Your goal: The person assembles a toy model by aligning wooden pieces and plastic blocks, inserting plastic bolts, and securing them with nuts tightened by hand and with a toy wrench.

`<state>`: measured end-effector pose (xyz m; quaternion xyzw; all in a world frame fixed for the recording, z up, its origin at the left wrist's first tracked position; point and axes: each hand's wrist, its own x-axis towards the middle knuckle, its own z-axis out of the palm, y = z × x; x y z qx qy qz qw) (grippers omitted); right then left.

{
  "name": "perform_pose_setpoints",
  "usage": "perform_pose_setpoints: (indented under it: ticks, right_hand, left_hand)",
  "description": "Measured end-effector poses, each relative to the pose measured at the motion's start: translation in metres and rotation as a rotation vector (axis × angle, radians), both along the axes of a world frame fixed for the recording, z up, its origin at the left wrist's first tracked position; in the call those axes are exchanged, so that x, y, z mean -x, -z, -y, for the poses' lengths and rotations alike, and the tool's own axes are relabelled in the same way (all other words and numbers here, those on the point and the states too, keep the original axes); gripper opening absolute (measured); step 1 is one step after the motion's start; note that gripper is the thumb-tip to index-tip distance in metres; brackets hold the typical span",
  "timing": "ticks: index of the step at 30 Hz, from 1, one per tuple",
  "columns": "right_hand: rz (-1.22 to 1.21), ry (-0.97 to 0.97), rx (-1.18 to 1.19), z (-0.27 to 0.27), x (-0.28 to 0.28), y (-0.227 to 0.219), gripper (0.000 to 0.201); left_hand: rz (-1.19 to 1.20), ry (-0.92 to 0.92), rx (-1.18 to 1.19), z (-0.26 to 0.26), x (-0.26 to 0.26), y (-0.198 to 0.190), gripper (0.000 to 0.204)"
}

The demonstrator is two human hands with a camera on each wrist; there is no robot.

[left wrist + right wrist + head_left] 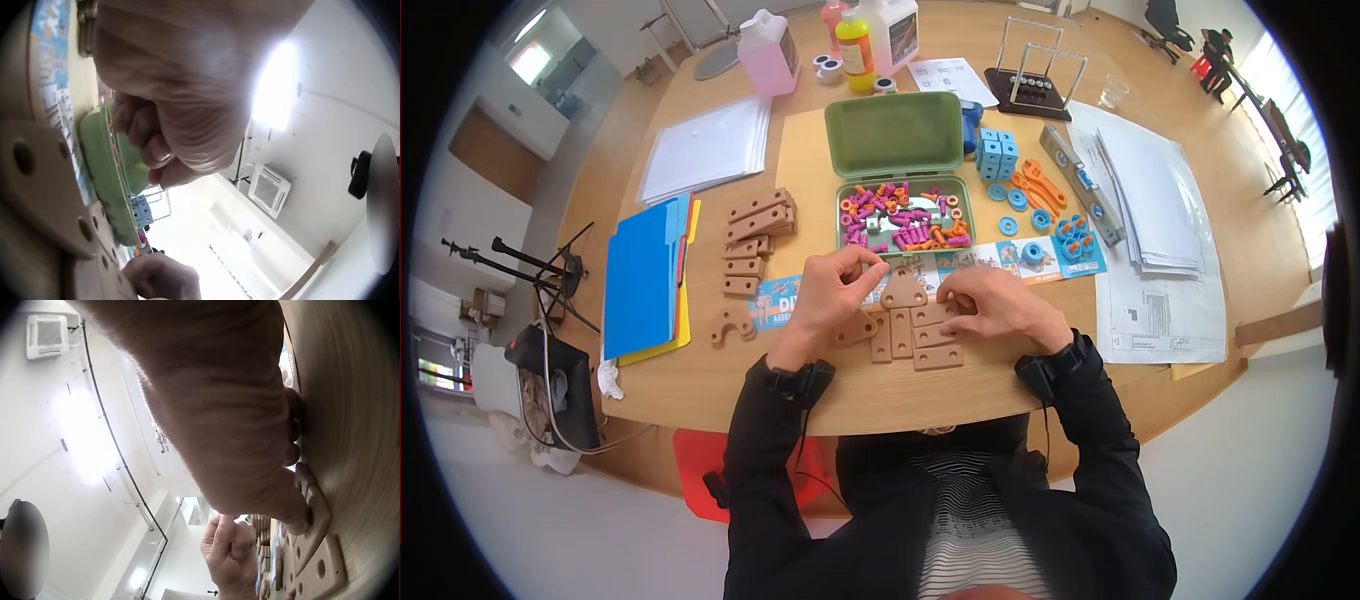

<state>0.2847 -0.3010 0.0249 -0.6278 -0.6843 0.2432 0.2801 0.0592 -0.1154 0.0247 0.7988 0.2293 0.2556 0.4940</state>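
Observation:
Flat brown wooden building pieces with holes lie together on the table before me: a rounded triangular piece (903,289) at the top, upright strips (900,333) below it, and short blocks (937,357) at the right. My right hand (1000,303) grips the right end of an upper block (928,314) between thumb and fingers; in the right wrist view its thumb (299,519) bears on a piece. Above the left of the group hovers my left hand (836,288), fingers curled and thumb against index finger, nothing visible in it. Under it lies a rounded wooden piece (857,330).
Behind the hands stands an open green box (895,135) of purple and orange screws. Stacked wooden strips (758,222) and a curved piece (732,327) lie left, beside blue folders (645,280). Blue wheels (1008,226), orange tools (1040,187) and a level (1083,185) lie right.

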Motion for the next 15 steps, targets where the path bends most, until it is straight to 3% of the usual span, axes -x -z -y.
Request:
perform_pose_setpoints:
  ticks: [15]
  right_hand:
    - [-0.006, 0.065, -0.002, 0.0012, 0.0019, 0.0096, 0.035]
  left_hand:
    - [-0.154, 0.106, -0.143, 0.0017, 0.0011, -0.0036, 0.015]
